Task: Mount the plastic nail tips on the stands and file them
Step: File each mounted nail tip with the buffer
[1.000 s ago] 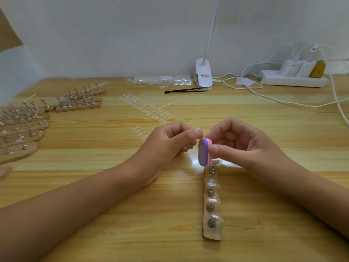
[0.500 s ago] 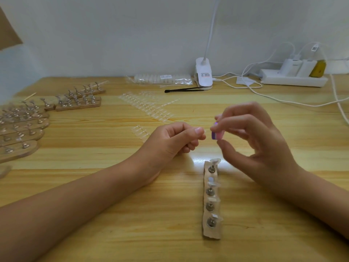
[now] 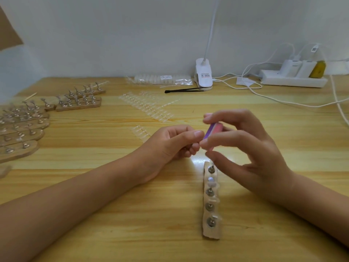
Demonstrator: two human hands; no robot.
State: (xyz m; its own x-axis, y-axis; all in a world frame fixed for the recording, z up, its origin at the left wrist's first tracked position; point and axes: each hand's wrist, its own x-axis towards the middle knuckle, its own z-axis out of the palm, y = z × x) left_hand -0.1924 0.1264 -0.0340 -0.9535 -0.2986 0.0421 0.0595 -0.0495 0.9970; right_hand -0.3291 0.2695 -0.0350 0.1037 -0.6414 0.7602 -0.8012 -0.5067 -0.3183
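Observation:
A wooden stand strip point(image 3: 211, 231) with several metal pegs lies lengthwise in front of me; clear nail tips point(image 3: 213, 184) sit on some pegs. My right hand point(image 3: 245, 148) pinches a small pink and purple file block point(image 3: 212, 130) between thumb and fingers, just above the strip's far end. My left hand point(image 3: 170, 146) rests on the table beside it, fingers curled, thumb tip close to the file block. Whether it holds anything is hidden.
Rows of loose clear nail tips point(image 3: 149, 108) lie beyond my hands. More wooden stands point(image 3: 24, 129) with pegs fill the left side. A bag of tips point(image 3: 162, 79), black tweezers point(image 3: 183, 90), a clip lamp point(image 3: 204, 74) and a power strip point(image 3: 292, 80) with cables line the wall.
My right hand lifted the file block off the far peg's tip, then brought it back toward my left thumb and turned it. My left hand stayed put.

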